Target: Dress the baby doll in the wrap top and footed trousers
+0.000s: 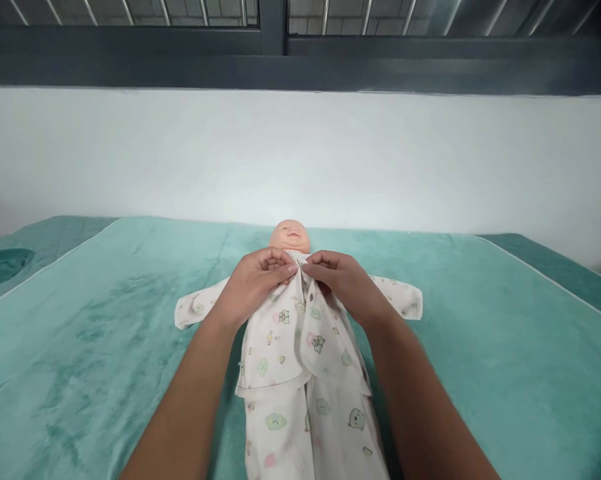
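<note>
A baby doll [290, 235] lies on its back, its head toward the wall. It wears a white printed baby jacket [280, 347] over matching trousers [285, 433], and both sleeves stretch out sideways. Near the collar, my left hand [260, 280] pinches one front edge of the jacket between thumb and fingers. My right hand [343, 280] pinches the opposite edge just beside it, the fingertips of both almost meeting. Below my hands the front edges lie close together, the lower part slightly parted. Whatever fastener sits between my fingertips is hidden.
A teal plush cover [105, 333] with pale piping spreads under the doll on all sides. Behind it rises a white wall [300, 157], topped by a dark window frame [273, 60] with metal bars. A dark teal hollow [3, 267] shows at the far left.
</note>
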{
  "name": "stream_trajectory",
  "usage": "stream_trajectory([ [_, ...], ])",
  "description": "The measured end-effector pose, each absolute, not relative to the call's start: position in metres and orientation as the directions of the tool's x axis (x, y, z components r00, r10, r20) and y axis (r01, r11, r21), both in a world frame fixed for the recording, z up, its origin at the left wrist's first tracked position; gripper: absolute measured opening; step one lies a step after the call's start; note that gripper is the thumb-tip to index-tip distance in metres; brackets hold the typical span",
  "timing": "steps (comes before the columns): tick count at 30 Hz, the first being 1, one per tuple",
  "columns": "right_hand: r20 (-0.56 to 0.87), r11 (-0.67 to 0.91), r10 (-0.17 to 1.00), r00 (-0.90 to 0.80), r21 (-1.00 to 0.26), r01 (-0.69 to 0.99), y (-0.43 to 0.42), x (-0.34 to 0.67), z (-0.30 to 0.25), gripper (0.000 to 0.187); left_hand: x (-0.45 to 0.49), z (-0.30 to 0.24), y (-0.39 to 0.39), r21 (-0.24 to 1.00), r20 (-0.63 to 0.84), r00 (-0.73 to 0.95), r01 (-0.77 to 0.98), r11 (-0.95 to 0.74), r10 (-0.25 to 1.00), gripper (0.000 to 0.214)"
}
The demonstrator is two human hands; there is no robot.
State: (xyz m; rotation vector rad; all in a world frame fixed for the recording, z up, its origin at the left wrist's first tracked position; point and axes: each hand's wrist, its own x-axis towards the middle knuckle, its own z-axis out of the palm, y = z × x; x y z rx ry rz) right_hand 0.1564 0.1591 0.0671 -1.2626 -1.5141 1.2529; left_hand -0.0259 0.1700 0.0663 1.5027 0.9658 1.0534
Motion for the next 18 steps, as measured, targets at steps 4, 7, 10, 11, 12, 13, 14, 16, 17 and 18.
stream_trajectory([
  [4,-0.036,-0.059,0.97,-0.239,-0.994,-0.092,0.161,0.156,0.057,0.027,-0.023,0.069,0.167,0.993,0.108,0.315,0.016,-0.119,0.943,0.016],
  [7,-0.04,-0.074,0.97,-0.239,-0.988,-0.134,0.162,0.156,0.053,0.027,-0.022,0.066,0.169,0.995,0.095,0.324,-0.011,-0.097,0.941,0.017],
  [10,-0.032,-0.061,0.971,-0.235,-0.991,-0.118,0.163,0.157,0.052,0.027,-0.022,0.062,0.172,0.996,0.086,0.303,-0.047,-0.075,0.949,0.017],
  [11,-0.031,-0.06,0.971,-0.235,-0.991,-0.118,0.163,0.157,0.052,0.028,-0.021,0.062,0.173,0.996,0.084,0.293,-0.056,-0.07,0.952,0.016],
  [12,-0.032,-0.062,0.971,-0.238,-0.991,-0.118,0.163,0.158,0.052,0.029,-0.02,0.061,0.173,0.996,0.083,0.284,-0.061,-0.068,0.955,0.016],
  [13,-0.033,-0.063,0.97,-0.24,-0.991,-0.116,0.164,0.158,0.053,0.029,-0.019,0.061,0.173,0.996,0.083,0.277,-0.062,-0.069,0.957,0.016],
  [14,-0.035,-0.064,0.969,-0.245,-0.992,-0.112,0.164,0.159,0.053,0.03,-0.019,0.06,0.172,0.996,0.084,0.273,-0.06,-0.071,0.958,0.017],
  [16,-0.035,-0.061,0.967,-0.253,-0.994,-0.095,0.164,0.16,0.053,0.03,-0.017,0.06,0.172,0.996,0.087,0.269,-0.051,-0.076,0.959,0.019],
  [17,-0.035,-0.058,0.965,-0.259,-0.995,-0.082,0.165,0.161,0.054,0.03,-0.016,0.06,0.172,0.996,0.089,0.266,-0.047,-0.079,0.96,0.02],
  [18,-0.033,-0.054,0.963,-0.268,-0.996,-0.068,0.165,0.161,0.054,0.031,-0.016,0.059,0.171,0.996,0.092,0.262,-0.043,-0.084,0.961,0.021],
])
